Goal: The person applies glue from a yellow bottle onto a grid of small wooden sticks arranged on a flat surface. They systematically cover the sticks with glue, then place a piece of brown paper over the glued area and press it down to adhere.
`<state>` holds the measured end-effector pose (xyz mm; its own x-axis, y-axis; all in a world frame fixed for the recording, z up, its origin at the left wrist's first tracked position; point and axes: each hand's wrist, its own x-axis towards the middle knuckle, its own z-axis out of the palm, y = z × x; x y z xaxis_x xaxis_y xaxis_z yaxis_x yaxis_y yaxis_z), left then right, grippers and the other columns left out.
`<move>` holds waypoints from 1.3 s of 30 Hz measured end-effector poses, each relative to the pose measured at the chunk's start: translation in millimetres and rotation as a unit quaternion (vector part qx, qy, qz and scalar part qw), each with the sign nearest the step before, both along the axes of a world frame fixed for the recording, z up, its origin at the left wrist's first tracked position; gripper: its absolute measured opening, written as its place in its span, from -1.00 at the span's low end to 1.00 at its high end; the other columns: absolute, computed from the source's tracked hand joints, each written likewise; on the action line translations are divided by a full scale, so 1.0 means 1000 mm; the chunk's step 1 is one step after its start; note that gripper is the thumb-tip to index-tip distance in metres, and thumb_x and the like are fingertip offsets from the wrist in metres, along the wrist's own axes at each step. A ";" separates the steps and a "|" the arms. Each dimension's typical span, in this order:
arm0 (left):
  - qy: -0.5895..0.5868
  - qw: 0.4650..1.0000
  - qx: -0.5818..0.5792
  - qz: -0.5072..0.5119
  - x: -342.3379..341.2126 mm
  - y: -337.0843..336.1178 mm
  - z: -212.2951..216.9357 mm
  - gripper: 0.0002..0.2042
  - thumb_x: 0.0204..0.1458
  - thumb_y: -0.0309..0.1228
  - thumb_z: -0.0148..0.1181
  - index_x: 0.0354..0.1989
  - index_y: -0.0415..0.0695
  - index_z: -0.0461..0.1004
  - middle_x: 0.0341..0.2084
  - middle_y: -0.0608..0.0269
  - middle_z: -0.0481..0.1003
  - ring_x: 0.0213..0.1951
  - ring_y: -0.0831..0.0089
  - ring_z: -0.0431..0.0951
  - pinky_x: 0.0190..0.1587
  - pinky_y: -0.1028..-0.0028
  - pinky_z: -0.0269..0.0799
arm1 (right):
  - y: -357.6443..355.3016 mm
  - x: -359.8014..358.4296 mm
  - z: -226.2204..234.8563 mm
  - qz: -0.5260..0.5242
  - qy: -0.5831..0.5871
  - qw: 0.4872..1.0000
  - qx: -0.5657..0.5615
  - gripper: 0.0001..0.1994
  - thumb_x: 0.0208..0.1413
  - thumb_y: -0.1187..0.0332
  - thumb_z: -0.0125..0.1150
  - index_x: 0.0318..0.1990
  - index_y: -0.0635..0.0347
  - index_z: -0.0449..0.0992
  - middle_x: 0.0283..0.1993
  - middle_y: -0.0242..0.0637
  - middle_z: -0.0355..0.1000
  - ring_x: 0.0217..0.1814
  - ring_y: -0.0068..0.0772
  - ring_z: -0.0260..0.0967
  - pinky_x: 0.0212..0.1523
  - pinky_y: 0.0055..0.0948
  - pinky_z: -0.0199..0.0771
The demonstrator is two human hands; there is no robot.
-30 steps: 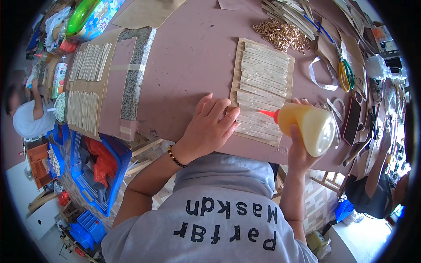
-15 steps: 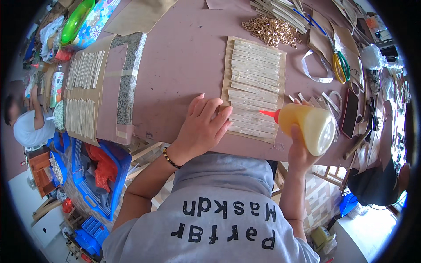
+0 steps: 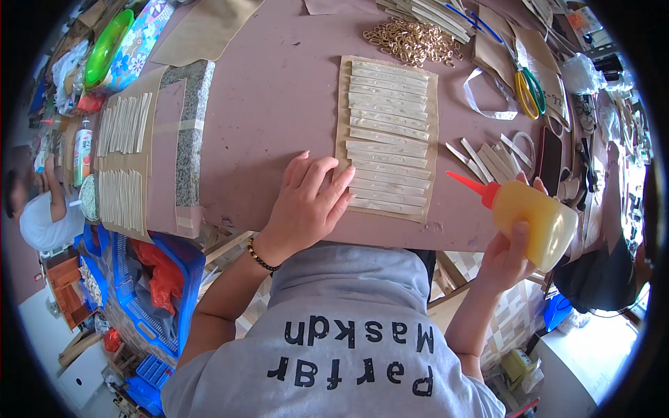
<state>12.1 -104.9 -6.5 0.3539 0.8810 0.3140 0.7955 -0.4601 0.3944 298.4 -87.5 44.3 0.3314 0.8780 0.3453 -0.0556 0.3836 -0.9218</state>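
A squeeze bottle (image 3: 540,221) of yellowish, glue-like liquid is in my right hand (image 3: 503,259), raised over the front right of the table. Its red nozzle points up and to the left, apart from the strips. Pale flat strips (image 3: 387,125) lie side by side in a column on a brown sheet (image 3: 432,150); wet-looking drops dot them. My left hand (image 3: 310,202) rests palm down with its fingers spread, fingertips at the sheet's left edge and the ends of the lower strips. It holds nothing.
A pile of gold metal rings (image 3: 411,40) lies beyond the sheet. Scissors (image 3: 528,92) and loose strips (image 3: 491,160) are at the right. Bundled strips (image 3: 120,198) lie at the left beside a granite slab (image 3: 194,132). A blue crate (image 3: 188,279) stands below; another person (image 3: 45,216) sits far left.
My right hand has drawn the bottle back to the right, lifting its nozzle away from the strips. My left hand stays on the sheet's edge. The whole view has shifted slightly.
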 end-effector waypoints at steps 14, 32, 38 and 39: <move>-0.001 1.000 -0.012 -0.002 -0.002 -0.007 0.002 -0.67 -0.02 -0.37 0.20 -0.04 -0.13 0.44 -0.09 0.12 0.30 -0.07 0.20 0.36 0.17 0.05 0.16 | -0.003 -0.003 -0.022 0.024 0.038 0.994 -0.096 -0.44 0.02 0.42 0.25 0.19 0.26 0.18 0.17 0.13 0.24 0.19 0.23 0.23 0.18 0.01 0.30; -0.008 1.000 -0.017 0.005 -0.002 -0.007 0.000 -0.67 0.00 -0.35 0.17 -0.05 -0.15 0.43 -0.10 0.11 0.29 -0.06 0.20 0.33 0.16 0.06 0.18 | 0.004 -0.047 -0.019 0.103 0.012 0.990 -0.099 -0.45 -0.06 0.47 0.31 0.12 0.33 0.24 0.10 -0.02 0.30 0.18 0.02 0.29 0.19 -0.06 0.27; -0.009 1.000 -0.015 0.008 -0.002 -0.009 -0.002 -0.69 0.02 -0.34 0.16 -0.05 -0.14 0.42 -0.10 0.12 0.29 -0.07 0.19 0.32 0.16 0.07 0.18 | 0.011 -0.071 -0.018 0.137 -0.008 0.986 -0.094 -0.45 -0.08 0.49 0.31 0.10 0.36 0.25 0.07 -0.01 0.33 0.15 0.00 0.33 0.17 -0.09 0.28; -0.010 1.000 -0.017 0.007 -0.002 -0.009 -0.002 -0.69 0.02 -0.34 0.15 -0.06 -0.14 0.42 -0.10 0.12 0.29 -0.07 0.19 0.32 0.16 0.07 0.18 | 0.011 -0.075 -0.018 0.148 -0.005 0.985 -0.092 -0.46 -0.08 0.50 0.31 0.10 0.36 0.25 0.06 -0.01 0.33 0.14 -0.01 0.33 0.17 -0.09 0.28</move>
<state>10.0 -114.2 -8.1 0.3351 0.8965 0.2897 0.7942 -0.4342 0.4251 223.5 -76.1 26.3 0.0489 0.9837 0.1730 -0.1314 0.1781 -0.9752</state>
